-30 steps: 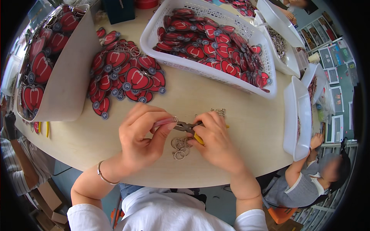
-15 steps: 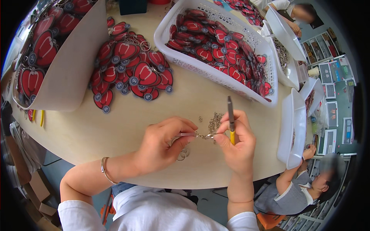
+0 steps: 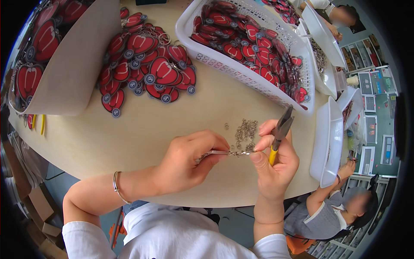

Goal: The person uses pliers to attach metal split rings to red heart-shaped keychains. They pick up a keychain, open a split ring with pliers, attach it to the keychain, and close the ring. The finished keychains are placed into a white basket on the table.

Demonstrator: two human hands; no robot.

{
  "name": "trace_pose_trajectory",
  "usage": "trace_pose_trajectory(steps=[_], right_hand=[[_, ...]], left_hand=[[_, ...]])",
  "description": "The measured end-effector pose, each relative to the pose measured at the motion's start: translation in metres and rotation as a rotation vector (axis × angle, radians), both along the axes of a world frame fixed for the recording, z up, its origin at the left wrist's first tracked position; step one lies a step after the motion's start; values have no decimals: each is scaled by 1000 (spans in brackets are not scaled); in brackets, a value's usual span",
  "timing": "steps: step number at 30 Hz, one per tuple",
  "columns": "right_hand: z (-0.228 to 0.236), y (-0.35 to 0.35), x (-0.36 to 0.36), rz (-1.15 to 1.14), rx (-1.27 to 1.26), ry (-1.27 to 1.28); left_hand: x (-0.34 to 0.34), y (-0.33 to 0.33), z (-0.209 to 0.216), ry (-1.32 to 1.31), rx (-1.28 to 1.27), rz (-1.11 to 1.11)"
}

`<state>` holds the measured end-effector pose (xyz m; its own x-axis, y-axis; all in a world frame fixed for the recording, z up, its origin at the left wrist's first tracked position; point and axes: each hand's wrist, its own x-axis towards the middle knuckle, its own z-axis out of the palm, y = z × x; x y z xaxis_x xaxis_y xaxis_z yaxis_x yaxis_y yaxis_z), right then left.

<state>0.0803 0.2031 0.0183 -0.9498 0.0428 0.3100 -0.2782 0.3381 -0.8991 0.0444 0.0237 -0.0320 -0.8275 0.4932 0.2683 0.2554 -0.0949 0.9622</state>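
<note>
Near the front edge of the table, my left hand [image 3: 183, 162] pinches a thin, flat charm [image 3: 216, 152] seen edge-on; its face is hidden. A short metal chain [image 3: 239, 153] runs from the charm to my right hand [image 3: 278, 166], whose thumb and index finger grip its far end. That same hand also carries pliers [image 3: 283, 125] with dark jaws and yellow handles, tilted up between the fingers. Just beyond the chain lies a small heap of metal jump rings [image 3: 246, 131], with a stray ring or two beside it.
Red keychain charms [image 3: 159, 71] lie piled at the back. A white perforated basket [image 3: 241, 62] and a pale bin [image 3: 84, 60] hold more. Yellow-handled pliers [image 3: 43, 124] lie far left. White trays [image 3: 324, 142] line the right side, where a person in grey [image 3: 319, 216] sits.
Both hands have shifted slightly right with the charm and chain. The pliers in my right hand now lean further right, and more of the jump-ring heap shows.
</note>
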Motion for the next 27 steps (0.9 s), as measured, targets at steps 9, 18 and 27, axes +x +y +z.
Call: trace_pose_trajectory(steps=[9,18,27], right_hand=[[1,-1,2,-11,-9,24],[0,0,4,-10,-14,30],[3,-1,6,-22,4,27]], left_hand=[[0,0,0,7,29,12],[0,0,1,32,40,43],[0,-2,2,47,34,63]])
